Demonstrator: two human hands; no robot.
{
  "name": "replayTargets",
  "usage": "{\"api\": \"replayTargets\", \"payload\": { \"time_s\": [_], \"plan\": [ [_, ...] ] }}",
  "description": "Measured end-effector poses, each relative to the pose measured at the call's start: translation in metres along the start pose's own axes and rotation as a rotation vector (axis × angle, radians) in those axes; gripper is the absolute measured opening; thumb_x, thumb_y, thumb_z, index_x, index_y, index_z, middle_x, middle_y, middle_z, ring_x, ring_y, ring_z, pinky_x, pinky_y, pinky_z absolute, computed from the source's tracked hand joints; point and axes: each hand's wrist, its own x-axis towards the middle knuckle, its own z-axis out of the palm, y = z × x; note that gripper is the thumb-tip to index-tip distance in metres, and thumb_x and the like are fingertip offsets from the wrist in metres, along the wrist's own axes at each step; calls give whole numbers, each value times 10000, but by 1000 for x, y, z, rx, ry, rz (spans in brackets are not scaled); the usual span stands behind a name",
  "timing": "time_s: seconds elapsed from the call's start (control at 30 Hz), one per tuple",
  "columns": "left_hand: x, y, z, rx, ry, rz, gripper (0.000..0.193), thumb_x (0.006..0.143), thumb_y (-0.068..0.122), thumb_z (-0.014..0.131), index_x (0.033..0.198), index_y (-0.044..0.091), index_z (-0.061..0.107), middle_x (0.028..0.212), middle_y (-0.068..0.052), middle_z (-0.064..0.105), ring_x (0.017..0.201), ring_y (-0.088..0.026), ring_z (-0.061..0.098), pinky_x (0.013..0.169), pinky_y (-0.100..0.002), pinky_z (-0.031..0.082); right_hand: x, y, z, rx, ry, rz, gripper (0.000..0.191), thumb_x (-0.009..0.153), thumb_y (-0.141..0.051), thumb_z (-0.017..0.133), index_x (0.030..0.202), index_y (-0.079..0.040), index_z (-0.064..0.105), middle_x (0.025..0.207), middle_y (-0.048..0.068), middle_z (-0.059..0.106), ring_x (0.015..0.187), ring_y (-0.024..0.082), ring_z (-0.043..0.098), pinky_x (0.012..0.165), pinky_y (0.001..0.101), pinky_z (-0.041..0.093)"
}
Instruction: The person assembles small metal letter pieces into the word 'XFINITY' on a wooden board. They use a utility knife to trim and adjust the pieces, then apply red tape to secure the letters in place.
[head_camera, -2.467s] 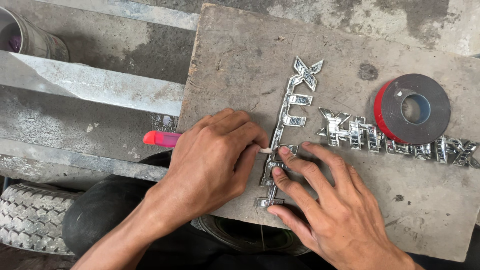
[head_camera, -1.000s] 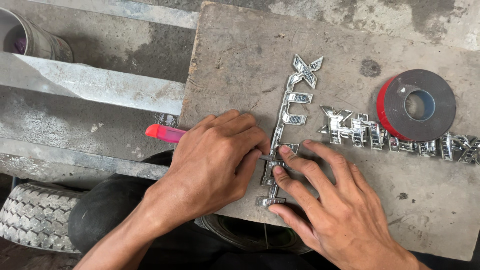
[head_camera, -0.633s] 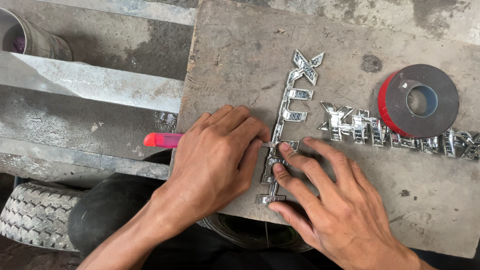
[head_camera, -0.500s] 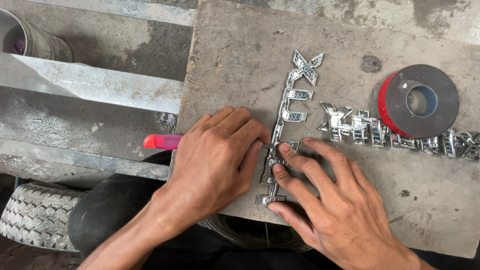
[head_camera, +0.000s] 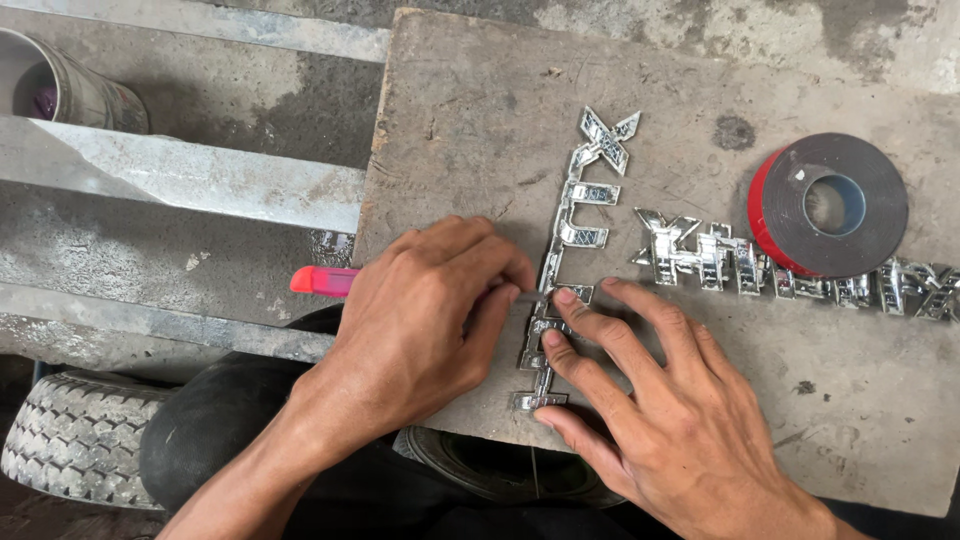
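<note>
shiny chrome letter strip (head_camera: 566, 255), faceted, upright

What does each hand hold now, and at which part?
The left hand grips a knife with a pink handle by its middle. The right hand only presses fingertips on the chrome letters.

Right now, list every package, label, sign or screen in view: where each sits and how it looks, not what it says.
No packages, labels or screens.
Upright emblem: chrome letter strip on the board, running from near edge toward the middle; left hand works a red-handled knife at it, right hand presses it down.
Long emblem: chrome letter strip lying crosswise, right of the first.
Tape roll: round, dark grey, red edge, touching the long emblem.
</note>
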Motion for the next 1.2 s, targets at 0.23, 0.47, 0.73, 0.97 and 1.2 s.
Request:
{"api": "replayTargets", "payload": {
  "time_s": [0.23,0.47,0.73,0.97,1.2],
  "plan": [
    [-6,0,6,84,57,73,81,864,60,688,943,67,702,924,-70,672,918,-282,658,766,-431,486,-3,-2,4,34,11,14,506,840,-440,743,1209,-97,698,1362,66,601,1330,323,485,969,464,493],
    [-1,-2,-1,70,-34,89,53,853,65,690,904,80,694,904,-63,674,916,-282,663,761,-433,486,0,-2,1,32,28,2,509,837,-440,741,1212,-99,696,1353,69,600,1327,324,485,981,471,486],
    [0,2,1,22,12,4,82,851,55,688,929,76,702,913,-56,685,891,-277,670,771,-422,507,2,-2,-3,16,12,6,490,790,-414,771,1146,-82,720,1312,80,618,1277,335,503,974,477,497],
    [-5,1,4,96,36,98,76,853,51,689,925,72,699,917,-69,673,916,-285,660,761,-433,491,-2,-3,0,20,11,9,509,815,-432,757,1188,-90,704,1338,63,602,1309,323,490,992,468,485],
    [-1,-1,-3,51,-68,94,64,839,61,701,901,76,698,881,-56,676,897,-274,665,750,-431,484,-2,-2,2,43,24,10,504,843,-450,740,1203,-100,699,1362,62,596,1330,319,482,996,467,483]
  ]
}}
